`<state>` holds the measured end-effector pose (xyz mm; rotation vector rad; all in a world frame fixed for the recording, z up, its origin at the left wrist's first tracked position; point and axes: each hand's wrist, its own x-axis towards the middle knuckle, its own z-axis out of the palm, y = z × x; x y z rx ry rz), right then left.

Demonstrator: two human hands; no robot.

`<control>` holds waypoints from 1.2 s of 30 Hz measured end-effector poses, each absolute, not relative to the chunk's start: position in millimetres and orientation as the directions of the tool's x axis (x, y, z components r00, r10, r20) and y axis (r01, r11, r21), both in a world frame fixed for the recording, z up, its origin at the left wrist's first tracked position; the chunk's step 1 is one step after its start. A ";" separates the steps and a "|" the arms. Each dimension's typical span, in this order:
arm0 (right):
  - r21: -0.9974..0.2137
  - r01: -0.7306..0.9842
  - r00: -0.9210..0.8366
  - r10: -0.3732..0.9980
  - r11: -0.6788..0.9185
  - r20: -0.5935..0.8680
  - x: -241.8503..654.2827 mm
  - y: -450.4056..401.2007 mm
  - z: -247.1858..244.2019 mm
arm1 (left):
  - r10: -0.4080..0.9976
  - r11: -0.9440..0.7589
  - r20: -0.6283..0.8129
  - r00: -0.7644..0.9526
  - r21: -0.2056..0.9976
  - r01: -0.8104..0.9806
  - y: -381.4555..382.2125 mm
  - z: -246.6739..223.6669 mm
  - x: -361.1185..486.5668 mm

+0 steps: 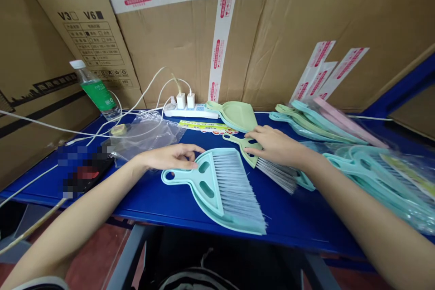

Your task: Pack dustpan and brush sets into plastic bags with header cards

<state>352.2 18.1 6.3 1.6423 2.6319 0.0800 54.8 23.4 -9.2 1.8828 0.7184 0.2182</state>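
Note:
A light blue hand brush (217,190) lies on a matching dustpan (207,213) near the table's front edge, its pale bristles pointing right. My left hand (171,156) is at the upper edge of this set by the handle, with thumb and index finger closed on it. To the right, my right hand (272,145) grips a green hand brush (249,154) with grey bristles, covering part of its head. Just behind is a green dustpan (239,115) stacked over a light blue one.
Several green, blue and pink dustpans (326,122) lie at the back right, with bagged blue sets (374,172) in front. A power strip (190,111), cables, clear plastic bag (146,131), water bottle (97,90) and dark phone (88,172) occupy the left. Cardboard boxes (180,45) stand behind.

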 end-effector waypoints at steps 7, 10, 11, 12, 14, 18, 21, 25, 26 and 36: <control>0.028 0.905 -0.425 0.905 0.424 0.033 349.5 7.7 -3.3 | 0.563 -0.308 -0.180 0.807 0.860 0.407 24.0 -10.5 55.0; 0.058 0.910 -0.411 0.912 0.410 0.011 345.7 1.1 -1.1 | 0.550 -0.321 -0.185 0.814 0.853 0.411 24.1 -10.7 55.2; 0.078 0.906 -0.418 0.908 0.416 0.015 343.9 -1.4 0.0 | 0.550 -0.324 -0.186 0.814 0.851 0.414 24.0 -10.4 55.2; 0.097 0.900 -0.429 0.903 0.425 0.021 341.8 -3.9 1.1 | 0.552 -0.325 -0.187 0.813 0.849 0.417 23.8 -10.0 55.3; 0.119 0.893 -0.440 0.898 0.434 0.026 337.8 -8.0 2.7 | 0.549 -0.319 -0.198 0.812 0.848 0.423 23.2 -8.9 55.6; 0.072 0.886 -0.462 0.887 0.459 0.026 334.0 -9.6 0.4 | 0.530 -0.312 -0.216 0.820 0.849 0.426 22.1 -7.1 56.4; 0.018 0.873 -0.488 0.871 0.488 0.050 336.3 -7.1 -4.1 | 0.524 -0.319 -0.210 0.826 0.850 0.418 21.9 -6.4 56.4; -0.036 0.846 -0.524 0.843 0.531 0.120 342.2 -7.4 -2.2 | 0.523 -0.332 -0.215 0.825 0.840 0.429 22.5 -6.4 55.6; -0.041 0.843 -0.524 0.836 0.536 0.164 343.8 -8.1 0.2 | 0.525 -0.336 -0.217 0.823 0.836 0.434 22.8 -6.6 55.4; -0.082 0.953 -0.214 0.842 0.291 0.496 359.6 10.7 -2.5 | 0.537 -0.317 -0.238 0.809 0.832 0.455 22.7 -6.2 55.8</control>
